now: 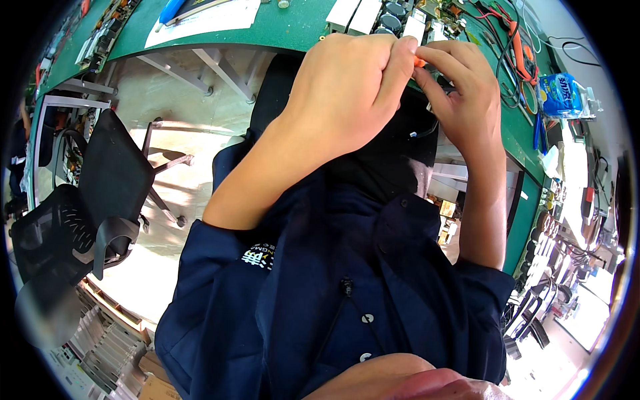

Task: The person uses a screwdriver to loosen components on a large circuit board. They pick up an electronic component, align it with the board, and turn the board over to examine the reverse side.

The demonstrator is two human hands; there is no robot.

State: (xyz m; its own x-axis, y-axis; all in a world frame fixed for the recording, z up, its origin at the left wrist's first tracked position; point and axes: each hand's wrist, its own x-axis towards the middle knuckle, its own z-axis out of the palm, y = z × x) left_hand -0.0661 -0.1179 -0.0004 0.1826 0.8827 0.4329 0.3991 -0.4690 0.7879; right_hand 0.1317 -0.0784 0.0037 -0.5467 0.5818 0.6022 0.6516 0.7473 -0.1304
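My left hand (353,87) is closed, thumb and fingers pinched together at the front edge of a green bench. Close against it, my right hand (460,83) has its thumb and forefinger bent in toward the same spot. Between their fingertips shows a small orange piece (419,61), mostly hidden, its kind too covered to tell. Just beyond the hands lies a circuit board (393,15) with pale heat sinks and dark round capacitors. A thin dark cable with a small white connector (414,135) hangs below my right hand.
Orange-handled tools and wires (519,50) lie right on the green bench (287,30), near a blue-labelled bottle (562,95). At the far left of the bench are white papers (207,23) with a blue tool (171,10). A black chair (113,167) stands on the floor at left.
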